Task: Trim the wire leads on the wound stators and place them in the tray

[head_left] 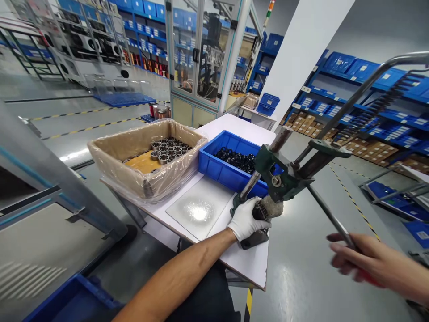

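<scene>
My left hand (247, 220), in a white glove, is closed around a dark, ribbed metal core (263, 209) at the base of a green hand press (279, 176). The core sits right beneath the press's ram, partly covered by my fingers. My bare right hand (365, 259), smeared by motion, is wrapped about the press lever (330, 214) near its red grip. Behind the press stands a blue bin (209, 165) with many small black parts (236, 158). A plastic-lined box (167, 181) to its left holds round metal cores (170, 147).
A shiny square sheet (197, 205) lies on the white table (246, 273), left of the press. A long bent bar and a spring (375, 107) rise at upper right. Beyond are a glazed machine cabinet (201, 58) and shelves with blue bins (362, 67).
</scene>
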`<act>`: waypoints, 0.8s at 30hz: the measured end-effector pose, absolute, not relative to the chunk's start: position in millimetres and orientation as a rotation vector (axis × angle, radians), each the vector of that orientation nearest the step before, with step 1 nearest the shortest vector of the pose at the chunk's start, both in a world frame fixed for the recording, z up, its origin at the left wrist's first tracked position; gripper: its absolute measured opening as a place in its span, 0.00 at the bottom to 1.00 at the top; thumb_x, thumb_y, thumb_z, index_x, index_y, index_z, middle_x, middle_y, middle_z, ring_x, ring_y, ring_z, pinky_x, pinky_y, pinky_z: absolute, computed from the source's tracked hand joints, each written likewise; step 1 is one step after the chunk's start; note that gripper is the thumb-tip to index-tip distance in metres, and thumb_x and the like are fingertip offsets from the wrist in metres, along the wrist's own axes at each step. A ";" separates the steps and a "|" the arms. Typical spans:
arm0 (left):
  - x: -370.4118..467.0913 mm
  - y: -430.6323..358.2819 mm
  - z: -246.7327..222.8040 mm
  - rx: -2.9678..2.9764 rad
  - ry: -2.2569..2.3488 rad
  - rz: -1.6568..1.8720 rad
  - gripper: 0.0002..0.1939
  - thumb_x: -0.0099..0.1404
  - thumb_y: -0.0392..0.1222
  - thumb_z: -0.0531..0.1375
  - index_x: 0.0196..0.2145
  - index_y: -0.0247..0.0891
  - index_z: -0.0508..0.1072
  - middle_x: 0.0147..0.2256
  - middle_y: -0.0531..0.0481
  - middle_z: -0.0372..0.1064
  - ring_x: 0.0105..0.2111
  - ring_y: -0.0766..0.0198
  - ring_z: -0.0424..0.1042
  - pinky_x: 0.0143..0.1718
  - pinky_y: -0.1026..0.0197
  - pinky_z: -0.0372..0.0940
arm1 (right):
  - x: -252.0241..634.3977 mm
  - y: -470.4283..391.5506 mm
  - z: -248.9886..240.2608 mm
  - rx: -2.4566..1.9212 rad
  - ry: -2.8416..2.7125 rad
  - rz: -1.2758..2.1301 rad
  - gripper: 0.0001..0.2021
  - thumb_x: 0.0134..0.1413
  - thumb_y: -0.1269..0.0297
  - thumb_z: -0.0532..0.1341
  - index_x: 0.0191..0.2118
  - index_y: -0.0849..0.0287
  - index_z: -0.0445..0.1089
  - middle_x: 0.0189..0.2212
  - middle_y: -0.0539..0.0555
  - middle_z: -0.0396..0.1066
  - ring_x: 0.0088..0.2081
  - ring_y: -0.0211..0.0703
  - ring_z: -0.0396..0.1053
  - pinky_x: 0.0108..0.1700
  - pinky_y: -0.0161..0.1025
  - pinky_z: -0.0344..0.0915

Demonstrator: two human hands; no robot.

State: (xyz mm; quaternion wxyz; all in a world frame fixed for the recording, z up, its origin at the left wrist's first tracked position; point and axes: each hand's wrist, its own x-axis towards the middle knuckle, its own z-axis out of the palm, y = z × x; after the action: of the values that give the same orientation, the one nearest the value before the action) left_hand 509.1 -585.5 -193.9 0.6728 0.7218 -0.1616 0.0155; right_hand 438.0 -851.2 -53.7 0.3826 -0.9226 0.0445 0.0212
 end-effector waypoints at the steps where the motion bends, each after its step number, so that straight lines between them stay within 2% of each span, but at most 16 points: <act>1: 508.7 -584.9 -193.9 1.620 -0.359 0.029 0.40 0.42 0.43 0.75 0.54 0.38 0.71 0.50 0.45 0.74 0.51 0.51 0.72 0.56 0.50 0.64 | 440.9 -840.1 -66.5 -2.293 0.172 0.327 0.25 0.36 0.39 0.70 0.29 0.60 0.78 0.27 0.67 0.75 0.23 0.50 0.73 0.21 0.39 0.69; 3: 507.9 -583.5 -193.5 1.613 -0.353 0.017 0.42 0.41 0.43 0.76 0.55 0.39 0.70 0.50 0.46 0.74 0.50 0.52 0.72 0.56 0.51 0.64 | 449.6 -822.3 -86.8 -2.187 0.263 0.662 0.32 0.40 0.32 0.64 0.30 0.62 0.78 0.32 0.67 0.76 0.32 0.52 0.75 0.31 0.40 0.72; 5: 507.1 -581.9 -192.1 1.607 -0.365 0.009 0.42 0.40 0.43 0.76 0.54 0.41 0.70 0.49 0.47 0.74 0.49 0.53 0.72 0.55 0.52 0.65 | 457.3 -814.5 -103.0 -2.229 0.255 0.626 0.34 0.41 0.29 0.61 0.26 0.63 0.76 0.30 0.64 0.75 0.33 0.49 0.74 0.35 0.38 0.71; 7: 506.4 -580.3 -189.9 1.598 -0.392 0.015 0.39 0.40 0.43 0.76 0.52 0.42 0.71 0.48 0.49 0.74 0.48 0.54 0.73 0.53 0.54 0.66 | 462.0 -814.6 -119.5 -2.330 0.211 0.453 0.36 0.43 0.27 0.58 0.19 0.62 0.71 0.23 0.61 0.72 0.28 0.44 0.69 0.33 0.37 0.67; 10: 505.6 -578.8 -186.7 1.593 -0.427 0.033 0.33 0.42 0.42 0.75 0.48 0.42 0.73 0.45 0.51 0.74 0.46 0.55 0.73 0.50 0.55 0.66 | 470.7 -813.3 -149.7 -2.323 0.197 0.125 0.36 0.45 0.28 0.58 0.14 0.61 0.62 0.14 0.55 0.61 0.20 0.39 0.61 0.25 0.36 0.60; 12: 505.6 -578.4 -185.6 1.592 -0.423 0.031 0.31 0.43 0.42 0.75 0.46 0.41 0.74 0.44 0.50 0.74 0.45 0.55 0.73 0.49 0.56 0.67 | 481.7 -805.2 -171.1 -2.241 0.183 -0.030 0.36 0.45 0.26 0.56 0.15 0.60 0.59 0.14 0.53 0.57 0.18 0.38 0.57 0.22 0.36 0.57; 16: 506.4 -577.9 -185.4 1.583 -0.434 0.033 0.30 0.43 0.40 0.75 0.45 0.42 0.73 0.43 0.51 0.74 0.45 0.55 0.73 0.48 0.57 0.67 | 504.8 -787.4 -199.2 -2.166 0.120 -0.153 0.37 0.45 0.23 0.53 0.18 0.58 0.56 0.16 0.52 0.56 0.19 0.37 0.56 0.21 0.35 0.55; 21: 507.1 -579.2 -184.7 1.643 -0.443 0.076 0.30 0.44 0.41 0.74 0.46 0.42 0.74 0.45 0.50 0.74 0.46 0.54 0.73 0.50 0.55 0.67 | 498.2 -791.6 -189.4 -2.119 0.059 -0.043 0.36 0.48 0.27 0.57 0.17 0.59 0.57 0.15 0.51 0.55 0.17 0.35 0.54 0.21 0.35 0.54; 24: 507.9 -581.7 -184.0 1.668 -0.426 0.102 0.30 0.45 0.41 0.74 0.47 0.41 0.75 0.47 0.48 0.74 0.47 0.53 0.73 0.52 0.53 0.67 | 482.1 -804.4 -162.5 -2.062 -0.055 0.127 0.34 0.50 0.30 0.58 0.16 0.60 0.58 0.15 0.54 0.59 0.19 0.38 0.60 0.24 0.37 0.61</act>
State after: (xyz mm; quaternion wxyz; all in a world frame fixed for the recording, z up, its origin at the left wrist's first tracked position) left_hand 507.9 -581.7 -184.0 0.6506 0.7345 -0.1874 0.0451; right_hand 482.1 -804.4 -162.5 0.5121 -0.8570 -0.0228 0.0527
